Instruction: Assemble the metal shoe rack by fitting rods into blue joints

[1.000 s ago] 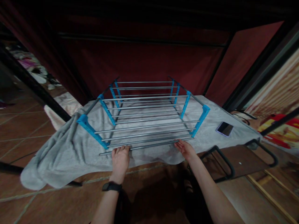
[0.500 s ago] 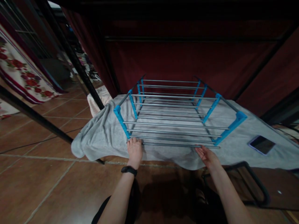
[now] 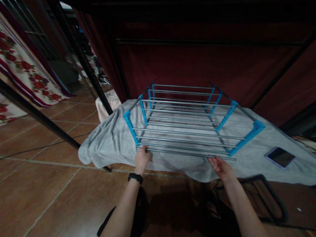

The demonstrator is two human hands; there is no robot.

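While the left hand (image 3: 142, 158) has its fingers curled round a metal rod (image 3: 177, 152), right hand (image 3: 221, 168) pinching it towards the other end, rod's right in front of this blue-and-metal rack (image 3: 247, 138), grey blanket (image 3: 106, 144) underneath.

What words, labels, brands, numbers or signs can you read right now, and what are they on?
None: no text can be read in this view.
Blue brackets and frontmost metal bar: no lettering visible.
Phone: dark screen, nothing legible.
Black wristband: too small to tell whether it is marked.
Pale spot on the brown panel: too small to make out.
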